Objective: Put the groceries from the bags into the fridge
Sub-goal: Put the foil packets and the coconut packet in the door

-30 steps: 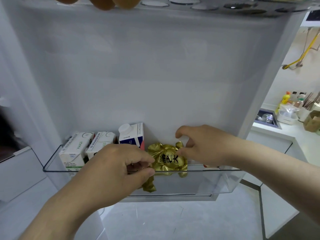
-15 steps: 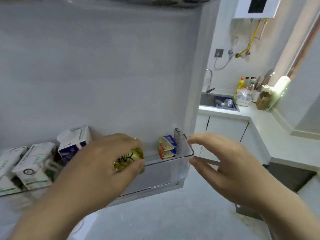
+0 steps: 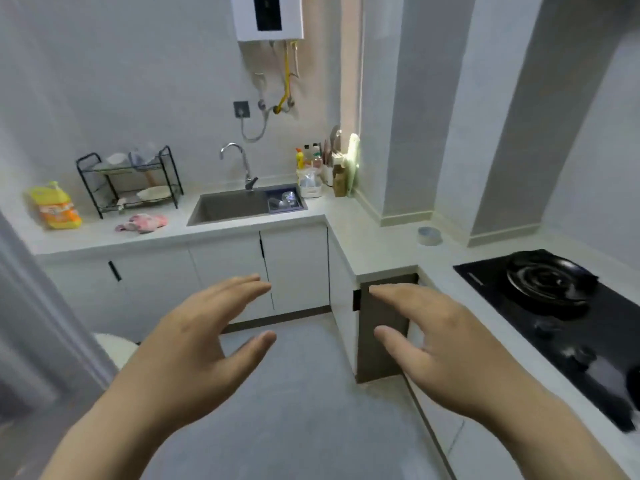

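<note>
over the grey floor [image 3: 294,393] of a small kitchen, both hands are held out low in the foreground, palms facing each other and well apart. the left hand [image 3: 194,344] has its fingers straight and close together with the thumb spread below them; the right hand [image 3: 440,341] mirrors it, fingers loosely extended, thumb apart. neither hand holds or touches anything. at the far left edge stands a blurred grey panel [image 3: 34,323]; whether it belongs to the fridge cannot be told. beyond the hands an l-shaped white counter [image 3: 363,244] runs along the back wall and down the right side. on its left part sit a yellow and orange package [image 3: 55,206], a black dish rack [image 3: 128,178] with bowls, and a pink cloth [image 3: 142,223] lying just in front of the rack. a sink [image 3: 228,206] with a curved tap [image 3: 242,164] is set in the middle, and bottles [image 3: 308,157] crowd the corner. a roll of tape [image 3: 429,235] rests on the right run, near a black hob [image 3: 554,323] bearing a black pan [image 3: 550,275]. a white water heater [image 3: 268,15] hangs on the wall above the sink. below the counter corner a dark cabinet door [image 3: 384,327] shows behind the right hand's fingers.
</note>
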